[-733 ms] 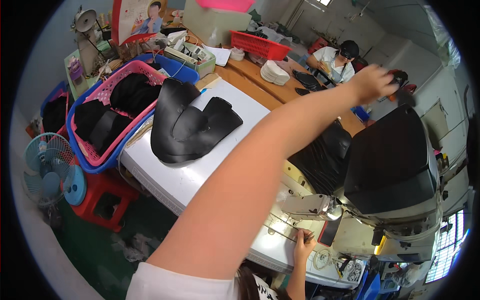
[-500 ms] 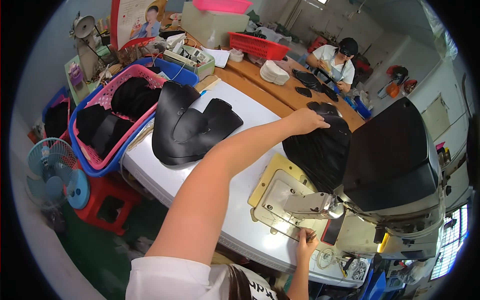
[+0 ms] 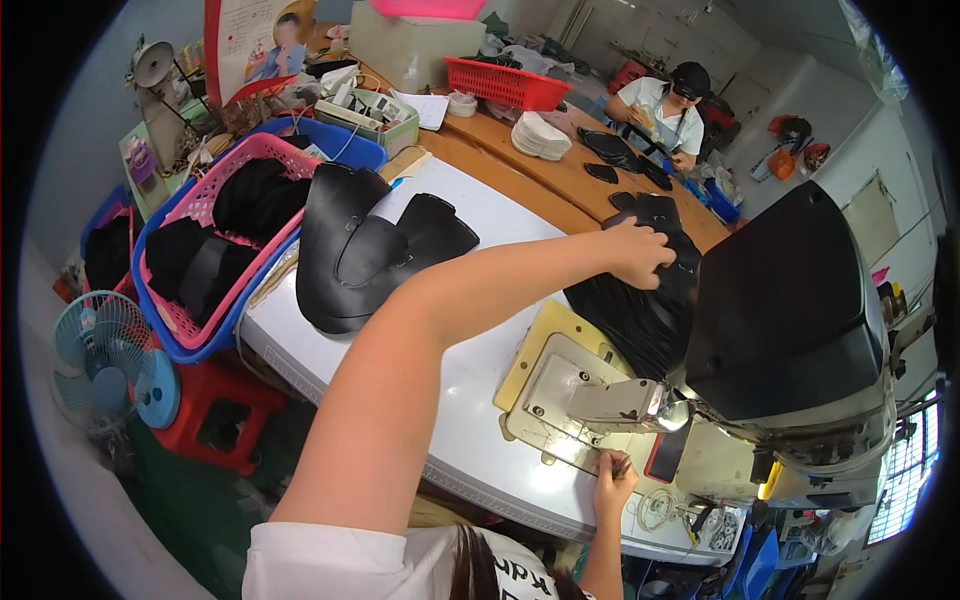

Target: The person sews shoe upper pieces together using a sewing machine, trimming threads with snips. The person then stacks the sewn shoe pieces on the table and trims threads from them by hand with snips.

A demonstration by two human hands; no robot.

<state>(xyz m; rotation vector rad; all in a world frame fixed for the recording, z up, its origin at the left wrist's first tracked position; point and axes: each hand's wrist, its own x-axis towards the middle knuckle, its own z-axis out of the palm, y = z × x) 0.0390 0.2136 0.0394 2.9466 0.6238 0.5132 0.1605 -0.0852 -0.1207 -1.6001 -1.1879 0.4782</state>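
My left hand (image 3: 640, 254) reaches across the table to a pile of black leather-like pieces (image 3: 640, 318) behind the sewing machine. Its fingers are curled down on the top black piece (image 3: 655, 212). By the front edge of the machine's metal plate, my right hand (image 3: 613, 487) is closed around a small dark tool (image 3: 622, 466), mostly hidden by the fingers. The sewing machine (image 3: 615, 403) has a pale yellow bed and stands between my hands. On the white table to the left lies a curved black piece (image 3: 375, 250) with small buckles.
A pink basket (image 3: 190, 325) of black pieces sits in a blue tub (image 3: 225, 340) at the left. Below are a red stool (image 3: 205, 410) and a fan (image 3: 100, 360). The large black machine head (image 3: 785, 310) stands at the right. Across the brown table (image 3: 490, 150) a person (image 3: 660, 115) works.
My left hand has shifted slightly right and down over the black pile, its fingers more bent. My right hand stays by the plate with the dark tool. The view has shifted slightly.
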